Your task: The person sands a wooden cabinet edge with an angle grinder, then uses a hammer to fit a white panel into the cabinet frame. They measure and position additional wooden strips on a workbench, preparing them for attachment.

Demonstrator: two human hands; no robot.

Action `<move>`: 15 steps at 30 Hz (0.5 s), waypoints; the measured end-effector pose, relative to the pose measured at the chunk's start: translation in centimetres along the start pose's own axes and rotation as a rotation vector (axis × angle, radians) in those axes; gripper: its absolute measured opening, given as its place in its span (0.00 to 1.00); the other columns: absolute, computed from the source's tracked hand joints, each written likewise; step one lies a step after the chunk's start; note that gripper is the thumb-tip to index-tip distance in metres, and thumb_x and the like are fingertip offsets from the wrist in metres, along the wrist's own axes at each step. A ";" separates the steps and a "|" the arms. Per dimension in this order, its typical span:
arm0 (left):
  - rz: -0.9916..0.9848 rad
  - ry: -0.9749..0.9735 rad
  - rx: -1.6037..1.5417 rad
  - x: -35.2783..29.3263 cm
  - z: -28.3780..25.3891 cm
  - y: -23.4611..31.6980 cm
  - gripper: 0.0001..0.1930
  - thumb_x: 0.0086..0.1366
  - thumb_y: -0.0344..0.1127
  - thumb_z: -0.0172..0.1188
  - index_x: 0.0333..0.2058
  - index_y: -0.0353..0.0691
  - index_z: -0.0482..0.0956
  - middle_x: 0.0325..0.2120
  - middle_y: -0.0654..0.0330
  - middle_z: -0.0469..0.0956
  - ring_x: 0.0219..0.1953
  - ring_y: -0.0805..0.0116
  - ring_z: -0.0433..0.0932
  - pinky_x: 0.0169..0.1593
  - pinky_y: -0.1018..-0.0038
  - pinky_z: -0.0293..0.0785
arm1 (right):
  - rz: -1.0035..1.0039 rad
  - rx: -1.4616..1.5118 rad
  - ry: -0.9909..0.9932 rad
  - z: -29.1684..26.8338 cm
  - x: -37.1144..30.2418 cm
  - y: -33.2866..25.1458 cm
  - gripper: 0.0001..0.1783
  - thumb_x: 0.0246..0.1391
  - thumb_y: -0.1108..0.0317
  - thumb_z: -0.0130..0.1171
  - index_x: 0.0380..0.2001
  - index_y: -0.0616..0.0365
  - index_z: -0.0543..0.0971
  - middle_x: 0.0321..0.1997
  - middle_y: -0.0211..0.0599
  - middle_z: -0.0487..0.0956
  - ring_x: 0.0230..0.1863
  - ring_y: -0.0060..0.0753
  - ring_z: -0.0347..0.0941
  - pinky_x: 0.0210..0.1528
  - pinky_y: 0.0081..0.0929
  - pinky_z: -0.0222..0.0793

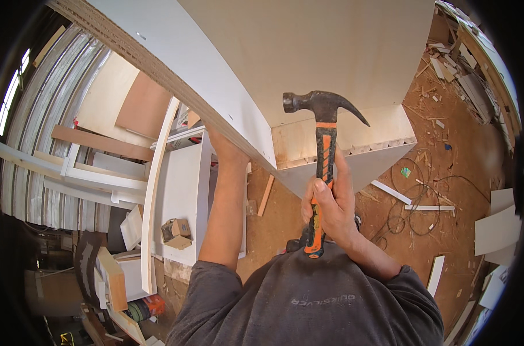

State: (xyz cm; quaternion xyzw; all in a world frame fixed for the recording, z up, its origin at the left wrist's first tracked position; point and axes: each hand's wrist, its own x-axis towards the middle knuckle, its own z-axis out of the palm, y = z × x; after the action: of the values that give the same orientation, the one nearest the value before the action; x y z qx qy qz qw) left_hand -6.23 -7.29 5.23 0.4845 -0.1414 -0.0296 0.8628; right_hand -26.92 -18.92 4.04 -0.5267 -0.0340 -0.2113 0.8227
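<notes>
My right hand [334, 210] is wrapped round the black and orange handle of a claw hammer [325, 153]. The hammer stands head up in front of my chest, its dark steel face to the left and its curved claw to the right. Beyond it is a large pale wooden cabinet or box [319, 52] with a white side panel [216, 69]. My left hand [224, 144] reaches up to the rough layered edge of that panel. Its fingers are hidden behind the board, so their grip does not show.
A white cabinet [178, 184] at left holds a small open cardboard box [176, 232]. Boards lean on corrugated metal sheets [28, 132] farther left. On the brown floor at right lie a dark cable [397, 222], wood strips [391, 191] and scraps; offcuts [446, 66] are piled behind.
</notes>
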 end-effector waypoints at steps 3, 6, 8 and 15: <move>0.067 -0.010 0.116 -1.7 -0.1 -0.3 0.28 0.73 0.53 0.41 0.64 0.44 0.53 0.58 0.59 0.64 0.58 0.67 0.68 0.57 0.70 0.70 | 0.019 0.020 0.029 -0.8 -1.1 1.2 0.35 0.65 0.75 0.39 0.70 0.56 0.40 0.24 0.33 0.70 0.16 0.20 0.65 0.20 0.20 0.66; 0.078 -0.023 0.106 -2.5 -0.1 -0.6 0.29 0.73 0.55 0.40 0.65 0.46 0.52 0.59 0.60 0.63 0.61 0.67 0.64 0.61 0.69 0.66 | 0.090 0.099 0.128 -1.1 -2.3 2.6 0.35 0.65 0.75 0.38 0.71 0.53 0.40 0.22 0.33 0.69 0.15 0.20 0.64 0.20 0.20 0.65; 0.051 -0.011 0.096 -2.7 0.3 -0.7 0.29 0.73 0.55 0.40 0.65 0.46 0.52 0.59 0.61 0.62 0.61 0.66 0.64 0.61 0.68 0.66 | 0.120 0.209 0.223 -0.4 -2.9 3.5 0.35 0.66 0.74 0.38 0.71 0.52 0.40 0.22 0.33 0.69 0.16 0.20 0.64 0.20 0.20 0.65; 0.096 -0.033 0.057 -2.4 -0.3 -1.3 0.29 0.72 0.56 0.40 0.64 0.46 0.55 0.58 0.62 0.64 0.61 0.67 0.64 0.61 0.68 0.65 | 0.196 0.086 -0.064 0.2 -3.9 6.3 0.35 0.66 0.73 0.38 0.71 0.53 0.40 0.21 0.31 0.67 0.16 0.20 0.63 0.21 0.19 0.63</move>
State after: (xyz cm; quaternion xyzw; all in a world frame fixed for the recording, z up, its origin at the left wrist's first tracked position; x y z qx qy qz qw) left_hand -8.34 -7.26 3.41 0.5011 -0.1796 0.0079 0.8465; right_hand -28.00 -15.27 -2.36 -0.4984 -0.0176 -0.1110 0.8597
